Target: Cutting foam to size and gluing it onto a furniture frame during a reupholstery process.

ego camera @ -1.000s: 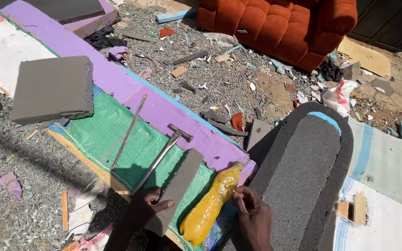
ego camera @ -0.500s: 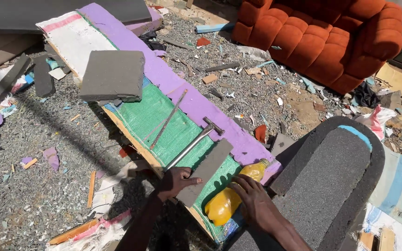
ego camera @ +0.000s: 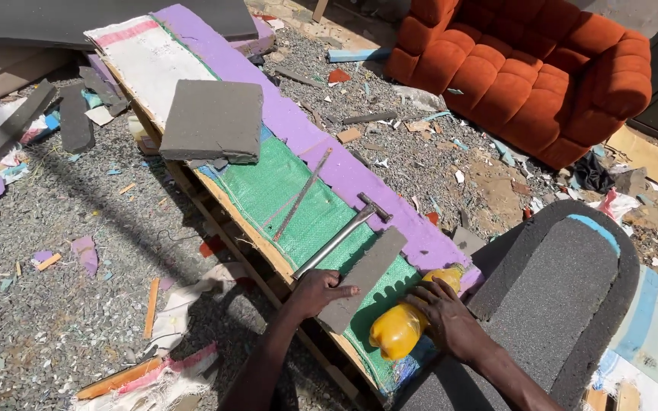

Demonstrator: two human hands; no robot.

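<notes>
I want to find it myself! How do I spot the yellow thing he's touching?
Find the long bench with the green woven cover. At its near end, under the right hand, lies a yellow plastic bottle. It is the only shiny yellow thing; beside it are a grey foam strip and a hammer.

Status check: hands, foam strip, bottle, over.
Left hand on grey foam strip. Right hand gripping yellow bottle. Hammer lies beside strip.

Low in the frame, our left hand (ego camera: 316,291) lies flat with fingers extended; our right hand (ego camera: 445,320) curls, fingers bent.
</notes>
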